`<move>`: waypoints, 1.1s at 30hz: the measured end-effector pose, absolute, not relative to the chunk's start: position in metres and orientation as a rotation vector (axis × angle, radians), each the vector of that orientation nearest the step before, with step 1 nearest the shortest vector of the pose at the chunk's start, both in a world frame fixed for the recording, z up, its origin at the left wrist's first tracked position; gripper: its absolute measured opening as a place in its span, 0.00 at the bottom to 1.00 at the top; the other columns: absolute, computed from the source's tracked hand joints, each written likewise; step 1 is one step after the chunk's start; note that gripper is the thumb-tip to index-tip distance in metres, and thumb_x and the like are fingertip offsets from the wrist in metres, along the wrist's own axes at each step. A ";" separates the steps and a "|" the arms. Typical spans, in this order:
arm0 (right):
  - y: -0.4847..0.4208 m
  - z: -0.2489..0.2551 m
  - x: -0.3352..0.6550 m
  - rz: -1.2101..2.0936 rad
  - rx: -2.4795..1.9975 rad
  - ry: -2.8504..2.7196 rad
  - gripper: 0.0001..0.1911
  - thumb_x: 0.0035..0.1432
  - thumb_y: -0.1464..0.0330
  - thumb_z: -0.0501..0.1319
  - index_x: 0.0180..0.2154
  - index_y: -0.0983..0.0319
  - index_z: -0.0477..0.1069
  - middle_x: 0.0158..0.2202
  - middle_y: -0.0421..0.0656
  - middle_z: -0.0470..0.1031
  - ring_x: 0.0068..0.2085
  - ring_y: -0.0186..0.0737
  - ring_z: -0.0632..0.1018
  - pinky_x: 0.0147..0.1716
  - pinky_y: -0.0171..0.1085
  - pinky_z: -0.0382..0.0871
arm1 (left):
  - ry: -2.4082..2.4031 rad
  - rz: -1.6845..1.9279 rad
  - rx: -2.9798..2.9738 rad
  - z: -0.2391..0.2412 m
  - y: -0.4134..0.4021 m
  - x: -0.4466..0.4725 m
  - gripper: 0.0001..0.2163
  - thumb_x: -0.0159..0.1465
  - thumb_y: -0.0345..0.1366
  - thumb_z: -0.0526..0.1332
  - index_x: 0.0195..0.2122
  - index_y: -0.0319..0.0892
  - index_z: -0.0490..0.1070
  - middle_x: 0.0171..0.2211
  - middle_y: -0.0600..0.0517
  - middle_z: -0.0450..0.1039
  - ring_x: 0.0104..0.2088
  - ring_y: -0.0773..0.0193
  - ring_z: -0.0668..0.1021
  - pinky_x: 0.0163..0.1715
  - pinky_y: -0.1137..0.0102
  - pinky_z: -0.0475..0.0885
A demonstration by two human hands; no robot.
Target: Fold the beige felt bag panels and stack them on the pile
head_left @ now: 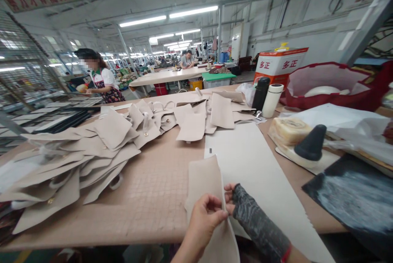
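A beige leather-like panel (205, 178) with a pale edge stands tilted at the table's front, over a white sheet (245, 160). My left hand (206, 220) pinches its right edge between thumb and fingers. On the other side of that edge is my right hand (229, 199), in a dark grey patterned sleeve; its fingers curl against the panel and are partly hidden by it. Similar beige panels (113, 132), some with handle loops and small gold-coloured fittings, lie in an overlapping pile on the left. More beige pieces (222, 109) lie beyond the sheet.
To the right are a black bottle (260, 93), a white bottle (272, 100), a yellowish block (290, 130), a black cone (311, 143) and a dark stained sheet (353, 197). Behind them stand a red-and-white can (279, 66) and red bag (331, 99). Another person (101, 77) stands at left.
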State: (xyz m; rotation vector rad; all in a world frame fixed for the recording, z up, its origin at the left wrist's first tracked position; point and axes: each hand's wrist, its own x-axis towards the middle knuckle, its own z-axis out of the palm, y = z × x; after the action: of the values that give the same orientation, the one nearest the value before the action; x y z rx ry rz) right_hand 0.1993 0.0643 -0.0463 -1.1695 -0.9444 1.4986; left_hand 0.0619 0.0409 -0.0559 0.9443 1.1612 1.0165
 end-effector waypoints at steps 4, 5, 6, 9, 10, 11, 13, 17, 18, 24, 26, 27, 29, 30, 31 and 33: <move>0.064 -0.050 0.196 1.538 -1.145 -0.949 0.23 0.26 0.71 0.65 0.31 0.58 0.61 0.22 0.36 0.69 0.24 0.38 0.72 0.26 0.39 0.69 | 1.176 1.034 0.968 -0.061 0.041 0.059 0.17 0.41 0.40 0.72 0.27 0.38 0.68 0.22 0.56 0.66 0.24 0.69 0.67 0.26 0.74 0.60; 0.064 -0.051 0.195 1.547 -1.140 -0.954 0.23 0.26 0.70 0.65 0.31 0.58 0.61 0.21 0.36 0.69 0.23 0.38 0.72 0.25 0.39 0.68 | 1.177 1.037 0.967 -0.062 0.040 0.058 0.17 0.41 0.40 0.71 0.27 0.38 0.68 0.22 0.56 0.67 0.24 0.69 0.67 0.26 0.73 0.61; 0.064 -0.052 0.195 1.554 -1.137 -0.962 0.23 0.27 0.69 0.65 0.31 0.58 0.61 0.21 0.36 0.69 0.22 0.38 0.71 0.25 0.39 0.68 | 1.176 1.039 0.964 -0.062 0.040 0.058 0.17 0.41 0.40 0.71 0.27 0.38 0.68 0.22 0.55 0.67 0.25 0.68 0.67 0.26 0.73 0.61; 0.063 -0.052 0.196 1.551 -1.132 -0.991 0.21 0.28 0.68 0.66 0.31 0.58 0.63 0.21 0.36 0.70 0.24 0.39 0.72 0.27 0.40 0.69 | 1.184 1.031 0.958 -0.062 0.039 0.056 0.17 0.41 0.40 0.72 0.28 0.38 0.69 0.24 0.54 0.69 0.26 0.67 0.69 0.27 0.73 0.63; 0.061 -0.053 0.197 1.540 -1.133 -1.002 0.20 0.29 0.68 0.66 0.31 0.58 0.64 0.23 0.37 0.70 0.25 0.40 0.73 0.29 0.40 0.70 | 1.194 1.025 0.957 -0.061 0.039 0.055 0.17 0.40 0.40 0.72 0.28 0.38 0.70 0.24 0.54 0.69 0.27 0.66 0.70 0.28 0.72 0.64; 0.059 -0.053 0.198 1.530 -1.135 -1.014 0.20 0.30 0.68 0.66 0.31 0.58 0.64 0.24 0.38 0.71 0.27 0.40 0.73 0.30 0.41 0.70 | 1.200 1.021 0.955 -0.061 0.039 0.055 0.17 0.41 0.39 0.71 0.28 0.38 0.70 0.25 0.53 0.70 0.27 0.65 0.70 0.29 0.72 0.64; 0.055 -0.053 0.201 1.509 -1.142 -1.033 0.18 0.31 0.67 0.67 0.29 0.58 0.65 0.26 0.39 0.72 0.29 0.41 0.74 0.32 0.41 0.70 | 1.202 1.013 0.942 -0.059 0.038 0.054 0.16 0.42 0.39 0.71 0.29 0.38 0.71 0.27 0.51 0.72 0.29 0.64 0.72 0.30 0.71 0.66; 0.047 -0.050 0.205 1.514 -1.140 -1.053 0.18 0.30 0.64 0.70 0.26 0.58 0.65 0.26 0.40 0.73 0.30 0.43 0.74 0.34 0.43 0.71 | 1.209 1.012 0.945 -0.051 0.035 0.056 0.11 0.47 0.37 0.67 0.30 0.38 0.73 0.28 0.51 0.73 0.32 0.62 0.73 0.34 0.70 0.67; 0.045 -0.047 0.206 1.533 -1.130 -1.061 0.19 0.31 0.62 0.70 0.27 0.59 0.65 0.26 0.40 0.73 0.30 0.44 0.75 0.35 0.44 0.71 | 1.212 1.013 0.952 -0.049 0.034 0.056 0.10 0.47 0.36 0.66 0.30 0.38 0.73 0.28 0.52 0.73 0.32 0.62 0.73 0.34 0.70 0.66; 0.041 -0.032 0.211 1.580 -1.119 -1.169 0.17 0.38 0.61 0.68 0.30 0.61 0.68 0.29 0.42 0.74 0.34 0.44 0.76 0.37 0.43 0.70 | 1.204 0.985 0.979 -0.042 0.032 0.055 0.09 0.49 0.35 0.65 0.30 0.37 0.72 0.27 0.52 0.71 0.31 0.63 0.72 0.34 0.70 0.66; 0.042 -0.033 0.212 1.560 -1.156 -1.153 0.17 0.36 0.62 0.68 0.30 0.60 0.67 0.26 0.41 0.73 0.31 0.43 0.75 0.34 0.42 0.70 | 1.222 0.992 0.995 -0.046 0.032 0.054 0.08 0.49 0.35 0.64 0.30 0.38 0.72 0.27 0.53 0.71 0.30 0.63 0.71 0.34 0.70 0.66; 0.042 -0.035 0.211 1.557 -1.172 -1.137 0.18 0.35 0.62 0.68 0.30 0.60 0.67 0.25 0.40 0.73 0.29 0.42 0.74 0.33 0.42 0.69 | 1.238 0.992 1.016 -0.049 0.032 0.055 0.07 0.49 0.34 0.64 0.29 0.38 0.71 0.27 0.53 0.71 0.30 0.63 0.71 0.33 0.70 0.66; 0.043 -0.039 0.210 1.547 -1.199 -1.105 0.18 0.33 0.64 0.68 0.29 0.59 0.66 0.23 0.39 0.71 0.27 0.40 0.73 0.31 0.41 0.69 | 1.282 0.985 1.081 -0.051 0.032 0.055 0.05 0.48 0.33 0.63 0.27 0.38 0.71 0.25 0.53 0.70 0.30 0.63 0.71 0.33 0.70 0.65; 0.043 -0.040 0.208 1.537 -1.207 -1.093 0.18 0.32 0.64 0.68 0.28 0.59 0.65 0.22 0.38 0.70 0.26 0.40 0.72 0.30 0.40 0.68 | 1.303 0.979 1.119 -0.051 0.032 0.056 0.04 0.48 0.32 0.63 0.26 0.38 0.71 0.25 0.53 0.70 0.29 0.63 0.71 0.32 0.70 0.65; 0.044 -0.042 0.207 1.527 -1.211 -1.083 0.18 0.31 0.65 0.67 0.28 0.59 0.65 0.21 0.37 0.69 0.25 0.39 0.72 0.29 0.40 0.68 | 1.319 0.970 1.159 -0.049 0.031 0.056 0.03 0.48 0.32 0.63 0.25 0.38 0.70 0.24 0.53 0.69 0.29 0.63 0.71 0.32 0.71 0.65; 0.043 -0.042 0.204 1.518 -1.212 -1.060 0.18 0.31 0.65 0.67 0.28 0.58 0.63 0.20 0.36 0.68 0.24 0.38 0.71 0.28 0.39 0.67 | 1.350 0.960 1.231 -0.042 0.030 0.058 0.03 0.49 0.32 0.63 0.23 0.39 0.69 0.24 0.53 0.68 0.28 0.63 0.70 0.31 0.71 0.64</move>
State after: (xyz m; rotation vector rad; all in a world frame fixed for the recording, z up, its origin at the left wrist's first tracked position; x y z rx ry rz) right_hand 0.2039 0.0433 -0.0416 -1.2121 -1.0600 1.5175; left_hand 0.0575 0.0303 -0.0420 1.2310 1.3503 0.9605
